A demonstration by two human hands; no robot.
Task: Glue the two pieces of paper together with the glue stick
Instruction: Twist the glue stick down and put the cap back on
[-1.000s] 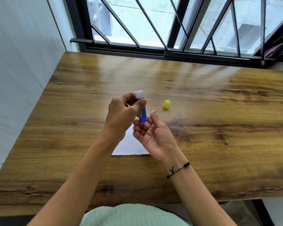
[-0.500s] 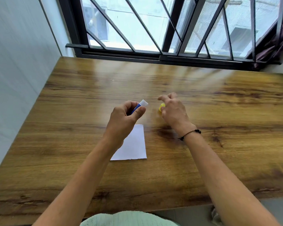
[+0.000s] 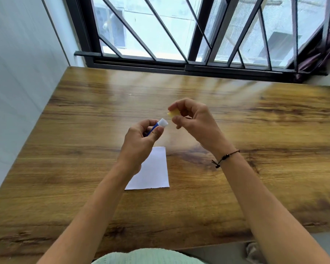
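My left hand (image 3: 140, 139) grips a blue glue stick (image 3: 156, 127), tilted with its white uncapped tip (image 3: 163, 122) pointing up and to the right. My right hand (image 3: 195, 121) pinches the yellow cap (image 3: 173, 113) between thumb and fingers, a short gap right of the tip and lifted off the table. A white sheet of paper (image 3: 152, 172) lies flat on the wooden table (image 3: 255, 149) under my left wrist, which hides its left part. I cannot tell whether it is one sheet or two stacked.
A white wall (image 3: 17, 82) borders the table on the left. A barred window (image 3: 179, 35) runs along the far edge, with dark cloth (image 3: 322, 50) at its right end. The near table edge is close to my body.
My right hand has picked the yellow cap up from the table and brought it near the glue stick's tip. My left hand tilted the stick toward the right.
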